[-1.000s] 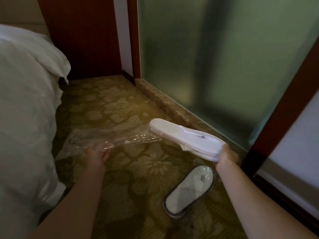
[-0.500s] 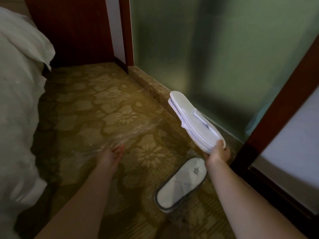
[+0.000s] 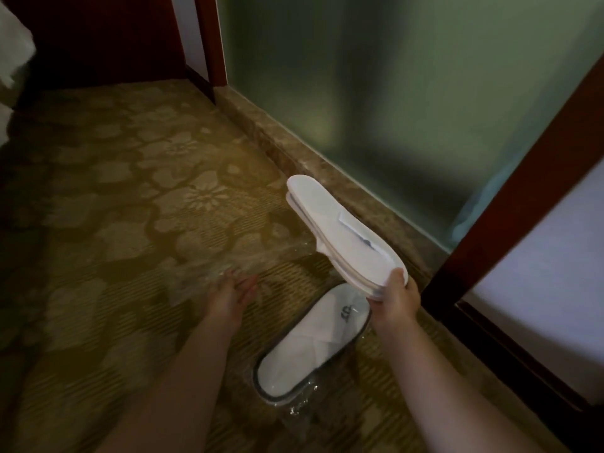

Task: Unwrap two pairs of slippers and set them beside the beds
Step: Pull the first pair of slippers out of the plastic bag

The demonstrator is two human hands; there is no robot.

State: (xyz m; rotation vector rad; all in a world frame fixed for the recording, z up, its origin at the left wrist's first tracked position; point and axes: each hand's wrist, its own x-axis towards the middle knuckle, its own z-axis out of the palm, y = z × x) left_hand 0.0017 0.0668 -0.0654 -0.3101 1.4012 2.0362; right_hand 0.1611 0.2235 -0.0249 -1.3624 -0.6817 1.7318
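My right hand [image 3: 394, 297] grips one end of a stacked pair of flat white slippers [image 3: 343, 233], held bare above the carpet and angled up to the left. A second white pair [image 3: 312, 340] lies on the carpet below it, still inside clear plastic wrap. My left hand [image 3: 230, 294] is low over the carpet with fingers spread, touching a crumpled clear plastic wrapper [image 3: 235, 263] that lies there. Whether the hand grips the wrapper is unclear.
Patterned gold carpet [image 3: 114, 223] covers the floor. A stone sill [image 3: 327, 165] runs under a frosted glass wall [image 3: 392, 93] on the right. A dark red wooden frame [image 3: 510, 191] stands at right. White bedding [image 3: 13, 60] shows at the far left edge.
The view has swung right, so the bed has nearly left the frame. My left hand brought the empty wrapper down toward the carpet. The held slippers stayed in my right hand.
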